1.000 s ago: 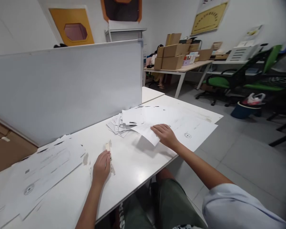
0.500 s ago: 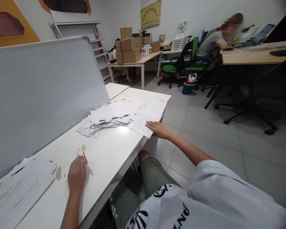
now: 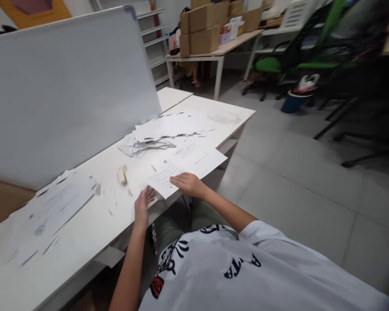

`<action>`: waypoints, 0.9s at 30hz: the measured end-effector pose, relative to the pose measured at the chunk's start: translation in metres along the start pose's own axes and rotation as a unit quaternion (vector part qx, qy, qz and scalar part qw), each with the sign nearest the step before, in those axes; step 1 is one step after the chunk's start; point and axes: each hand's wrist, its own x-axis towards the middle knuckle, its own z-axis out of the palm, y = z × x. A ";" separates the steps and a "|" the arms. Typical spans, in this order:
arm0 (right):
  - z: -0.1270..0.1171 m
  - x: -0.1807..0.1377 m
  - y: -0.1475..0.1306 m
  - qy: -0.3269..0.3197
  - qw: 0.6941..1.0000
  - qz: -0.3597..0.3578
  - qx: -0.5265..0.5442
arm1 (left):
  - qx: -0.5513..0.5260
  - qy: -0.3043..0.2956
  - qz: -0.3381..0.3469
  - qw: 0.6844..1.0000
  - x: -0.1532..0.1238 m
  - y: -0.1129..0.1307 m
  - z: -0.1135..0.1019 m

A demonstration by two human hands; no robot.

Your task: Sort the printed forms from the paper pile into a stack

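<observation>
My right hand (image 3: pixel 189 185) grips printed paper sheets (image 3: pixel 194 162) near their close edge, its fingers on top of the page. One corner of the sheets juts past the table's front edge. By the left corner of that paper is my left hand (image 3: pixel 144 203), its fingers apart and nothing held. A small cream stapler (image 3: pixel 122 176) lies on the white table (image 3: pixel 116 224), away from both hands. Behind the sheets sits an untidy stack of papers (image 3: pixel 162 131). More printed papers (image 3: pixel 56 201) are spread at the left.
A whiteboard (image 3: pixel 68 90) stands along the table's back side. Cardboard boxes (image 3: pixel 199 30) rest on another desk beyond. Green chairs (image 3: pixel 268 65) and a blue bin (image 3: pixel 294 102) are on the floor to the right. A brown box (image 3: pixel 6 201) is at the far left.
My left hand has let go of the stapler and moved right to the paper's corner. My right hand has drawn the sheets left and closer. The view has turned and lowered.
</observation>
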 end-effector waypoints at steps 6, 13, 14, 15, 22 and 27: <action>0.011 -0.002 -0.043 -0.014 0.990 -0.034 0.138 | -0.115 0.020 -0.076 0.990 -0.015 -0.011 0.018; -0.004 0.000 -0.039 -0.159 0.972 0.106 0.136 | -0.277 0.047 -0.148 0.948 -0.025 0.004 0.027; -0.004 0.002 -0.037 -0.171 0.969 0.124 0.130 | -0.314 0.042 -0.162 0.935 -0.030 0.006 0.032; -0.004 0.004 -0.036 -0.181 0.965 0.141 0.125 | -0.343 0.036 -0.176 0.922 -0.036 0.006 0.038; -0.008 0.017 -0.045 -0.213 0.947 0.218 0.103 | -0.284 0.080 -0.150 0.944 -0.054 -0.026 0.077; -0.007 0.020 -0.043 -0.233 0.934 0.261 0.072 | -0.221 0.155 -0.109 0.957 -0.047 -0.043 0.085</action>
